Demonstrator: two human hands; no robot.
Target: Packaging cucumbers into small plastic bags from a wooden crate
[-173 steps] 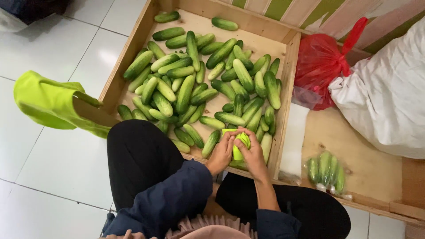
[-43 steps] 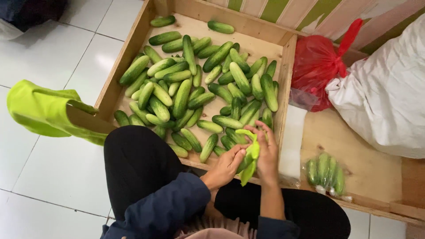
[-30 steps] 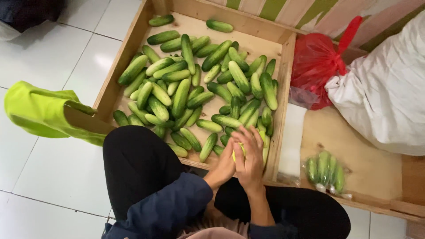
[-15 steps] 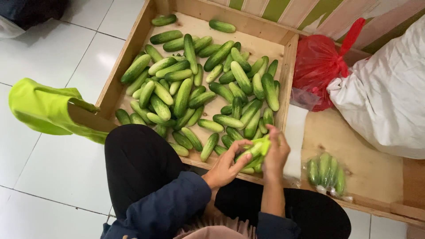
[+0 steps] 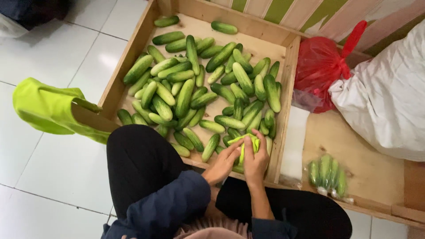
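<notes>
I see my right hand [image 5: 256, 156] and my left hand [image 5: 223, 160] close together at the near edge of the crate [image 5: 133, 48], fingers pinching a lime-green cloth [image 5: 249, 142] around a cucumber [image 5: 241, 155], beside the big pile of cucumbers [image 5: 199, 84].

Bare crate floor [image 5: 259, 44] top right; cucumbers [image 5: 186, 88] crowd the rest.

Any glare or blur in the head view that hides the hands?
Head view: soft, even light, faint sheen on the white floor tiles; both hands sharp, left hand and right hand on the yellow-green cloth; cucumbers crisp.
</notes>
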